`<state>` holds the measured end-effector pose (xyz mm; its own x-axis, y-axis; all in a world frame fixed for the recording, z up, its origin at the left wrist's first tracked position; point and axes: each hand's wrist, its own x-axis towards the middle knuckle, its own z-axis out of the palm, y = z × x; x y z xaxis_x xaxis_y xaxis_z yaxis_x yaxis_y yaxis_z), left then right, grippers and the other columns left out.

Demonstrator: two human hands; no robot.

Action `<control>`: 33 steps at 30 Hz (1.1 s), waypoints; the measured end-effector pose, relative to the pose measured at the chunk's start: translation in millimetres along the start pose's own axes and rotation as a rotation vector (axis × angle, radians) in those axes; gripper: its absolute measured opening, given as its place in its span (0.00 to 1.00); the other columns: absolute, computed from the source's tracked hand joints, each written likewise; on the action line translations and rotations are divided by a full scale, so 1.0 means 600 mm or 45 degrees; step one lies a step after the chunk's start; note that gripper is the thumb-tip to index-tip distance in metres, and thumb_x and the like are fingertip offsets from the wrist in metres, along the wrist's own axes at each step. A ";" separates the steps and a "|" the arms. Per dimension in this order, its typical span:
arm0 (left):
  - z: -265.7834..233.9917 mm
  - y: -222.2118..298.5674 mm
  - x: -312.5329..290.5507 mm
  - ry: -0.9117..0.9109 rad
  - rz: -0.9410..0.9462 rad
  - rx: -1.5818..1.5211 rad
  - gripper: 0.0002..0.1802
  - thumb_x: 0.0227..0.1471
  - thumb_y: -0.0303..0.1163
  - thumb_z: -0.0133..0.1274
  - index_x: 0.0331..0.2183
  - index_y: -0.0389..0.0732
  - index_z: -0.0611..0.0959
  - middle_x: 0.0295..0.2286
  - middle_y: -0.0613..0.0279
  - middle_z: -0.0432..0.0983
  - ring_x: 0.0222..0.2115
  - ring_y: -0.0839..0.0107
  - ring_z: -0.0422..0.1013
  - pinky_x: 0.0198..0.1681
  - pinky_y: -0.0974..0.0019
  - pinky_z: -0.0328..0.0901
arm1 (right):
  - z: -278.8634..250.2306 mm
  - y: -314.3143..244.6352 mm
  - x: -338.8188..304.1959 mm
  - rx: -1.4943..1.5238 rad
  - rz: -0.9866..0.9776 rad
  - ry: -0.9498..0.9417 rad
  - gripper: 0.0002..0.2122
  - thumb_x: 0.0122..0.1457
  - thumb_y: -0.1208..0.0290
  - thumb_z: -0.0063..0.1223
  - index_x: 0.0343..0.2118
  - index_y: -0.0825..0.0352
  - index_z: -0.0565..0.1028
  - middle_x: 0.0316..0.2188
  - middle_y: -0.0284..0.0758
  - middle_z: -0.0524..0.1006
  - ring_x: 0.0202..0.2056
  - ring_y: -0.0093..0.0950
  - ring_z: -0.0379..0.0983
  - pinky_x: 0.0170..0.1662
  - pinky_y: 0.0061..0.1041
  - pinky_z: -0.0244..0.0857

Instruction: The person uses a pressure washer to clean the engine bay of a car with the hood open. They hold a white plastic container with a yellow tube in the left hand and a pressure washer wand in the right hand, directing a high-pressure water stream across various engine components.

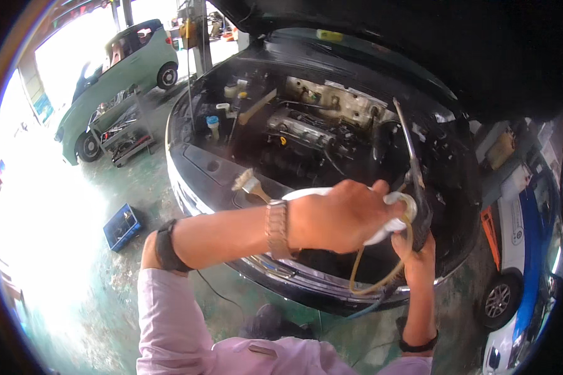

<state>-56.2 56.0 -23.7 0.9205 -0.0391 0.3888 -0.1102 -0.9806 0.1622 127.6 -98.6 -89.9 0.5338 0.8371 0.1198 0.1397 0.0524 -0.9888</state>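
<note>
My left hand (347,215), with a metal watch at the wrist, reaches across the front of the open engine bay. Its fingers are closed round a white plastic bottle (381,236), mostly hidden behind the hand. From the bottle's mouth a yellowish clear hose (355,278) loops down and back up. My right hand (419,253) grips a black spray gun (423,215), whose long metal nozzle (405,128) points up over the engine (300,128). Left of my hands is a pale-bristled brush (251,184) at the front panel (209,165); its handle end is hidden behind my wrist.
The raised hood (481,56) hangs over the bay. On the floor at left are a blue crate (122,226) and a tool cart (124,128), with a light green car (122,69) behind. A blue and white car (519,250) stands at right. A thin cable (222,294) trails by my feet.
</note>
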 end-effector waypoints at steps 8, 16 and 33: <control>-0.018 -0.021 0.023 -0.319 -0.020 -0.129 0.33 0.49 0.28 0.57 0.56 0.38 0.65 0.38 0.38 0.71 0.30 0.43 0.76 0.31 0.49 0.71 | 0.007 0.013 0.026 -0.467 -0.173 -0.052 0.31 0.51 0.65 0.66 0.57 0.70 0.69 0.51 0.41 0.75 0.52 0.36 0.73 0.57 0.35 0.66; -0.040 -0.071 0.060 -0.325 -0.161 -0.249 0.32 0.47 0.22 0.53 0.57 0.44 0.70 0.45 0.44 0.72 0.47 0.49 0.73 0.51 0.53 0.69 | 0.008 0.054 0.009 -0.052 0.005 0.047 0.20 0.53 0.65 0.70 0.44 0.70 0.75 0.35 0.30 0.77 0.38 0.24 0.73 0.44 0.27 0.69; 0.006 -0.075 0.293 -0.356 -0.573 -0.281 0.46 0.37 0.26 0.59 0.62 0.40 0.67 0.48 0.46 0.75 0.39 0.58 0.77 0.45 0.62 0.71 | -0.366 0.074 -0.060 0.472 -0.256 0.118 0.16 0.55 0.73 0.66 0.47 0.68 0.77 0.41 0.38 0.78 0.41 0.31 0.76 0.42 0.39 0.72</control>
<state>111.7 92.5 33.9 0.9556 0.2943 -0.0122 0.2676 -0.8502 0.4534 297.8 -246.0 -118.3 0.6018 0.7384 0.3042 -0.0515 0.4160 -0.9079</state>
